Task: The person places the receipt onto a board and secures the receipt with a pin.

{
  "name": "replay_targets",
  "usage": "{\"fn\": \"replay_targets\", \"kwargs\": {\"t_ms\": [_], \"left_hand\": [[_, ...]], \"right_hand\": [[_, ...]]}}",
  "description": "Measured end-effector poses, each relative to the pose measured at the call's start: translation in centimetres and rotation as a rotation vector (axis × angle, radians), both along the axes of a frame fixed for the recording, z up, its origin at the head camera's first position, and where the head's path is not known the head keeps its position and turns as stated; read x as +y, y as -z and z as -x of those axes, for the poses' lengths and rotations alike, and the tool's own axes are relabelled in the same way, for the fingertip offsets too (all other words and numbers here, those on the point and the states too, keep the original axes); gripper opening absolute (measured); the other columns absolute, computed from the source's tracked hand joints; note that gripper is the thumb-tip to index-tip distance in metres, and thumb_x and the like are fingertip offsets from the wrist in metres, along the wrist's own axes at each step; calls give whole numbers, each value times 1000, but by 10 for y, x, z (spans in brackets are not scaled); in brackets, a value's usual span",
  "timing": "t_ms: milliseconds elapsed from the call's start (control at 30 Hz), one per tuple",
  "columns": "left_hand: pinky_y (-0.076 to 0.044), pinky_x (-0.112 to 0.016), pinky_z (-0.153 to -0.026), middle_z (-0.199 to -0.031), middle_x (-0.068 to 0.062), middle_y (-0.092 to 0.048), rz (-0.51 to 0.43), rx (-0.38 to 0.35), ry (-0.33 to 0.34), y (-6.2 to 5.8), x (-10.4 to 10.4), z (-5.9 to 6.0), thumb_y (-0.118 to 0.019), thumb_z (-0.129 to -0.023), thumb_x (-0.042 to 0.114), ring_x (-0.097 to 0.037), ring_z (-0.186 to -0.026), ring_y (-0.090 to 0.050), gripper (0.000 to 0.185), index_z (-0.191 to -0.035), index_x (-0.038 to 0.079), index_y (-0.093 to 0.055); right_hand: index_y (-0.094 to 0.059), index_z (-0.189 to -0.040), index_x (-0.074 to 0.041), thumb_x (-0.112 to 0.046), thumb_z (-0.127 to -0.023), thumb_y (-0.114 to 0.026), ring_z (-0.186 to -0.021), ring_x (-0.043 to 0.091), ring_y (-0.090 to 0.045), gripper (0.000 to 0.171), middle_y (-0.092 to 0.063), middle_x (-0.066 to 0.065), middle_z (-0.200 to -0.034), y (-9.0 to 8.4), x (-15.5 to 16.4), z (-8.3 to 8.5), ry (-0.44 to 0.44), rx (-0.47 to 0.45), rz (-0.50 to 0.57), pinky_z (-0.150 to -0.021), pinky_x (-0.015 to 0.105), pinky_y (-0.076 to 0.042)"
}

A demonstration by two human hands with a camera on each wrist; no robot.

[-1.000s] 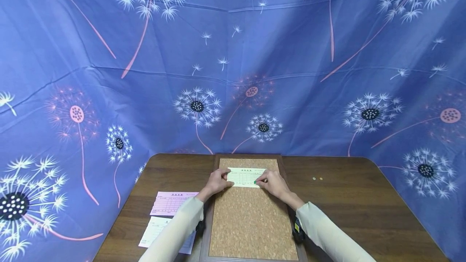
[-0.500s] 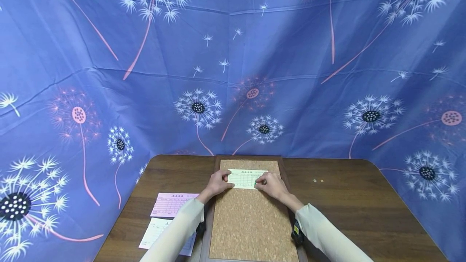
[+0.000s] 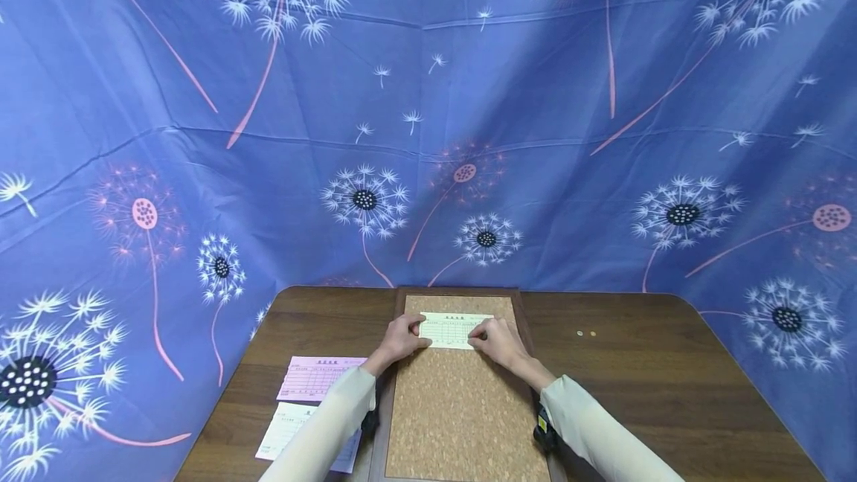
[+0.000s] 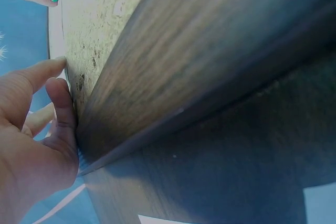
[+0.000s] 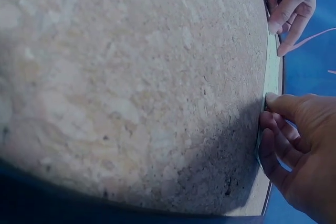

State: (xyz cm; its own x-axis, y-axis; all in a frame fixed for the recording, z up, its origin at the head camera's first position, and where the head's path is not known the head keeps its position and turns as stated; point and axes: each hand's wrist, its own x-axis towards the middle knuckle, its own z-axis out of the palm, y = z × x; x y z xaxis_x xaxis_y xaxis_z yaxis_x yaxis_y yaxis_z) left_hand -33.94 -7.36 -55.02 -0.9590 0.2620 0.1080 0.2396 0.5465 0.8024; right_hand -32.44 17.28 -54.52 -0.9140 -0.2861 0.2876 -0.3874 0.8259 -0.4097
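Long pale cream sleeves on both arms; black wrist-worn device with small yellow mark; bare hands

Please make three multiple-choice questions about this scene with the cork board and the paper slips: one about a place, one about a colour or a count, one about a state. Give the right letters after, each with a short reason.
1. Where does the pale green slip lie?
A. on the far part of the cork board
B. on the bare table, right of the board
C. on top of the pink slip

2. What colour is the slip on the table nearest the board's left edge?
A. yellow
B. pink
C. black

3. What are the hands doing?
A. both hang above the table, touching nothing
B. both rest on the pale green slip, one at each end
C. both grip the board's frame

Answers:
1 A: the pale green slip lies on the cork board near its far edge.
2 B: the pink slip lies left of the board.
3 B: the left hand and the right hand touch its two ends.
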Motion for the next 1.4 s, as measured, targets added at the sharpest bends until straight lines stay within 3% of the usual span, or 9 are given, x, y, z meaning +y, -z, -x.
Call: {"fn": "replay_targets", "kwargs": {"t_ms": [133,433,600,767,1100,1233,1400], "left_hand": [[-39,-14,-45,-84,-16,-58,11,0,-5,1,0,2,-80,-78,3,-2,-48,-44,57,-130,-10,-61],[-40,-15,-49,-84,-19,-59,18,28,5,-1,0,2,-81,-77,3,-2,-52,-44,56,-128,-11,-62],[-40,-18,-58,-83,-18,-60,46,53,9,-3,0,2,-81,-78,5,-4,-59,-43,54,-127,-10,-64],[-41,-18,-56,-83,-17,-60,49,52,14,-4,-1,2,-81,-79,4,-4,-58,-44,53,-127,-10,-64],[-42,-21,-64,-83,-18,-61,74,66,7,-2,-1,1,-82,-77,5,-7,-62,-44,54,-126,-10,-65],[-41,-21,-66,-83,-17,-61,74,69,3,-1,-2,1,-82,-77,6,-7,-64,-44,54,-126,-10,-65],[-41,-21,-66,-84,-18,-61,73,68,12,-1,-2,0,-82,-78,6,-7,-65,-44,53,-126,-10,-65]], "right_hand": [[-83,-89,-15,-17,-85,-82,-74,9,-69,5,-75,-4,-83,-2,0,-1,-18,-4,-21,-62,25,-53],[-84,-91,-15,-14,-85,-81,-79,16,-72,7,-73,-5,-82,-2,3,-1,-105,95,-108,-65,27,-56],[-82,-87,-16,-12,-88,-78,-67,9,-62,6,-66,-6,-78,-3,6,2,-193,151,-214,-55,23,-46],[-79,-83,-20,-13,-88,-77,-62,5,-51,9,-63,-6,-78,-6,8,4,-259,197,-316,-50,22,-40],[-68,-78,-23,-13,-83,-79,-57,9,-52,16,-61,-5,-83,-8,9,2,-280,288,-527,-44,25,-39],[-69,-80,-23,-13,-84,-78,-58,9,-54,15,-62,-5,-83,-4,10,2,-282,292,-497,-44,25,-40],[-78,-87,-19,-16,-89,-76,-72,14,-69,4,-70,-5,-85,1,11,4,-233,229,-231,-58,29,-54]]}}
